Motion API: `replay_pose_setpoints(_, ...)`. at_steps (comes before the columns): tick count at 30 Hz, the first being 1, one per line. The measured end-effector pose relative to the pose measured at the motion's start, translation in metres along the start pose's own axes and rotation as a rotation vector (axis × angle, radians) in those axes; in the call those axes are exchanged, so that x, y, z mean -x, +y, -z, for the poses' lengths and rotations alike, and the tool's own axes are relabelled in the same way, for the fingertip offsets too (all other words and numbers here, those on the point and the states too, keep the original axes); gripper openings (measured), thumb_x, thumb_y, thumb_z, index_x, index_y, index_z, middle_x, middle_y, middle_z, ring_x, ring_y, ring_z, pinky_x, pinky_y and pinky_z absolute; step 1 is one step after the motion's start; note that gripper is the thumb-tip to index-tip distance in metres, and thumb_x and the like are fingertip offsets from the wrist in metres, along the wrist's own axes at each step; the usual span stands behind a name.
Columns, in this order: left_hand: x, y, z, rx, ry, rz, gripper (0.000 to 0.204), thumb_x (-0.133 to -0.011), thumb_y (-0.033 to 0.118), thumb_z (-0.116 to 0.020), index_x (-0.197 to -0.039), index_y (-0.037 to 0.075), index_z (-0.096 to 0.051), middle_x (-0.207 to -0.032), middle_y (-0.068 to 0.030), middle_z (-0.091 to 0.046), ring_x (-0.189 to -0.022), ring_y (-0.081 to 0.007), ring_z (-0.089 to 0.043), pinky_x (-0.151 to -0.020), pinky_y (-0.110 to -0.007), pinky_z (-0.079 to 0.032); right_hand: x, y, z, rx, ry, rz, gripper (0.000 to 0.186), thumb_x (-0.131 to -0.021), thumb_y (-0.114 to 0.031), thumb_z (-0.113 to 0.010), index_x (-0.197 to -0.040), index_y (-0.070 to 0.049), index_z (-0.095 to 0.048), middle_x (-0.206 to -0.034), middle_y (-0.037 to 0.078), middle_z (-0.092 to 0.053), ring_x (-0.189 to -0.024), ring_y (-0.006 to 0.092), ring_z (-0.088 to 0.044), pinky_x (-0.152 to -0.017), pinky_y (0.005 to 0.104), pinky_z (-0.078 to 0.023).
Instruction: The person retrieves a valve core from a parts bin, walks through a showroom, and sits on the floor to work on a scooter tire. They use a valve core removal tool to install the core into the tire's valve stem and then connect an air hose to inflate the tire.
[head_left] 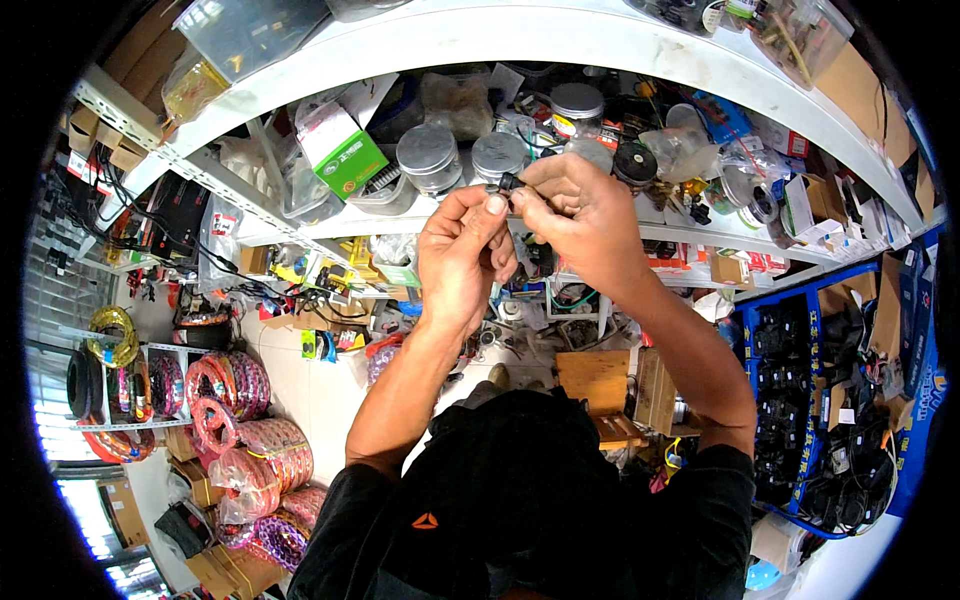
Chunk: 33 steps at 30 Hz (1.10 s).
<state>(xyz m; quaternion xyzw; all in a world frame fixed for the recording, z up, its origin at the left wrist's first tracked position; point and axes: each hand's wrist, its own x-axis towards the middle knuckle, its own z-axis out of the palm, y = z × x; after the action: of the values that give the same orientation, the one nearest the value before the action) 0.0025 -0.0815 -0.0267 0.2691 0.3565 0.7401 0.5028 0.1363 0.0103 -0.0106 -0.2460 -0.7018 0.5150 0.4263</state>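
In the head view I hold a small black part (508,183) between both hands, in front of the shelf. My left hand (462,240) has its thumb up against the part, with the fingers curled. My right hand (575,215) pinches the part from the right with thumb and forefinger. Just behind them on the shelf are round silver tins (428,150), a green and white box (340,150) and a round black item (635,162). My fingers hide some of the part.
A white metal shelving unit (480,35) crowded with parts spans the upper view. Bundled tyres (225,390) and boxes lie at lower left. A blue rack (805,300) of black items is at right. A wooden piece (590,375) lies on the floor below.
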Motion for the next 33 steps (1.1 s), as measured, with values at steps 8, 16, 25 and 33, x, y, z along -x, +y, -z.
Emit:
replay_pose_setpoints(8, -0.001, 0.005, 0.007, 0.070, -0.008, 0.050, 0.013, -0.104, 0.020, -0.061, -0.108, 0.007, -0.062, -0.073, 0.0009, -0.047, -0.058, -0.0105, -0.043, -0.049, -0.026, -0.034, -0.003, 0.011, -0.012, -0.010, 0.031, 0.061, 0.021, -0.091, -0.004, -0.074, -0.109, 0.005, -0.066, -0.095, 0.017, -0.078, -0.087, 0.0146, -0.075, -0.074, 0.0298, -0.060)
replay_pose_setpoints(16, -0.002, 0.010, 0.015, -0.047, 0.119, 0.060, 0.012, -0.103, 0.018, -0.067, -0.106, 0.007, -0.066, -0.069, 0.0017, -0.051, -0.048, -0.0058, -0.033, -0.043, -0.023, -0.025, -0.005, 0.009, -0.026, -0.124, 0.047, -0.003, 0.017, -0.094, -0.003, -0.074, -0.106, 0.005, -0.064, -0.089, 0.012, -0.075, -0.086, 0.0119, -0.072, -0.070, 0.0268, -0.058)
replay_pose_setpoints(25, -0.010, 0.017, 0.031, 0.041, 0.093, 0.039, 0.020, -0.100, 0.014, -0.071, -0.115, 0.000, -0.072, -0.072, -0.0023, -0.060, -0.049, -0.0052, -0.041, -0.041, -0.022, -0.029, -0.013, 0.006, -0.038, -0.093, 0.025, -0.063, 0.017, -0.094, -0.005, -0.077, -0.103, 0.004, -0.066, -0.088, 0.011, -0.076, -0.077, 0.0073, -0.067, -0.063, 0.0243, -0.054)
replay_pose_setpoints(33, -0.022, 0.024, 0.056, 0.091, 0.040, 0.081, 0.017, -0.103, 0.017, -0.066, -0.109, 0.001, -0.069, -0.073, -0.0030, -0.058, -0.048, -0.0055, -0.037, -0.042, -0.023, -0.027, -0.020, 0.006, -0.056, -0.004, -0.013, -0.046, 0.019, -0.093, -0.004, -0.077, -0.106, 0.005, -0.067, -0.093, 0.013, -0.077, -0.085, 0.0110, -0.071, -0.070, 0.0264, -0.057)
